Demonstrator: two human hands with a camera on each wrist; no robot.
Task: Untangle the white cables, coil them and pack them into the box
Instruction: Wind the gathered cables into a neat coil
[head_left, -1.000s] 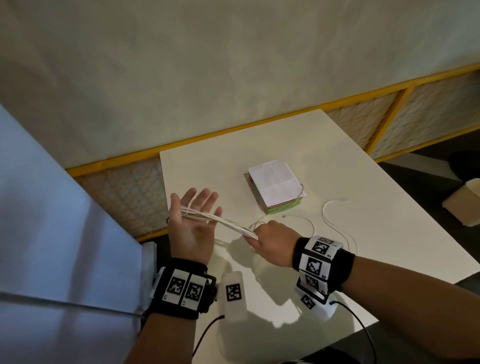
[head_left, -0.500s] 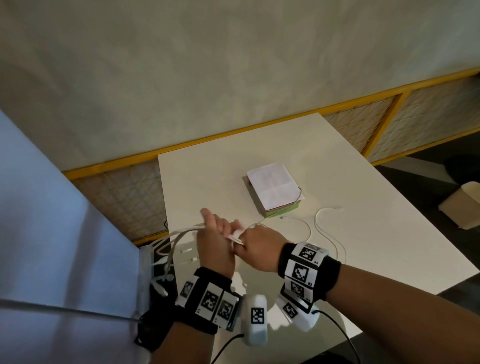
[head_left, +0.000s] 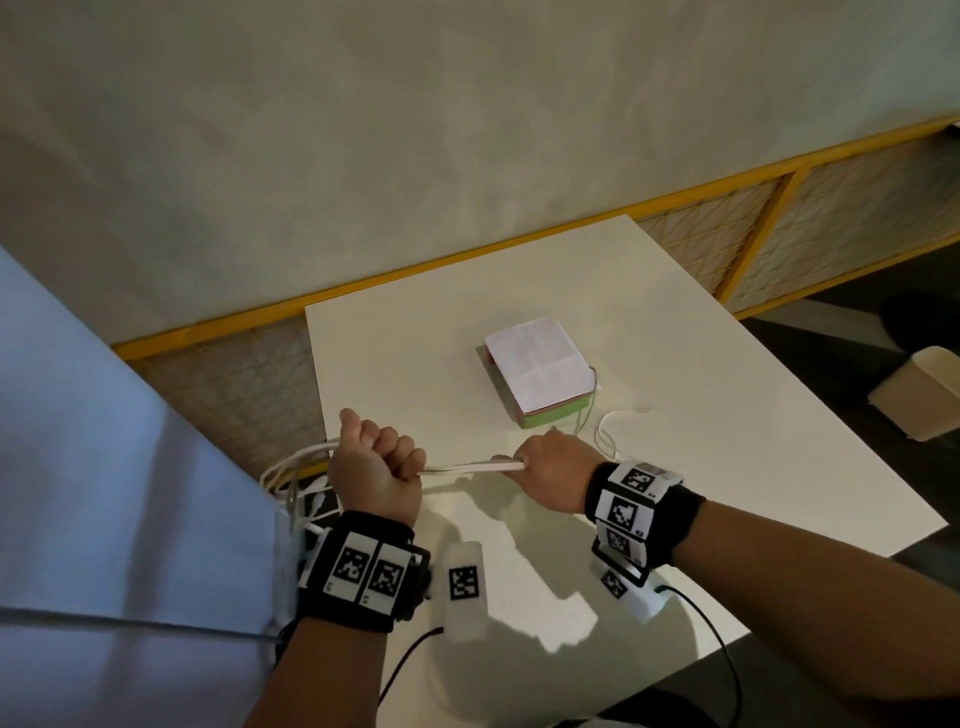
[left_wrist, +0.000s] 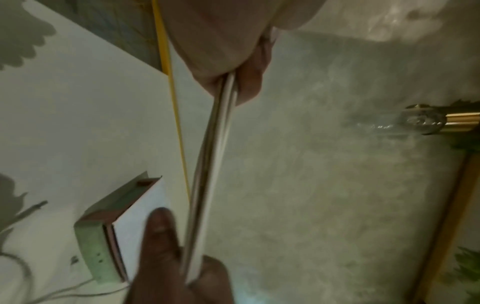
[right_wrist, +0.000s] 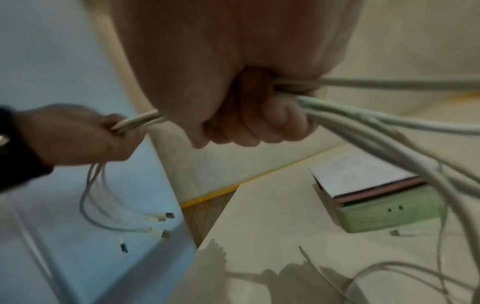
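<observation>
Above the near left part of the white table (head_left: 727, 322), both hands hold one bundle of white cables (head_left: 467, 466) stretched taut between them. Left hand (head_left: 376, 470): fingers (head_left: 395, 447) curled into a fist round the bundle; cable ends with connectors (right_wrist: 166, 216) hang loose below it, past the table edge. Right hand (head_left: 553, 475): fingers (right_wrist: 249, 127) closed round the other end of the bundle; further strands trail from it down toward the table. Box (head_left: 540, 376): green body, white lid on top, sits on the table beyond the hands, well apart from the bundle. One thin white cable (head_left: 605, 431) lies loose on the table just right of the box. Marker bands on both wrists.
</observation>
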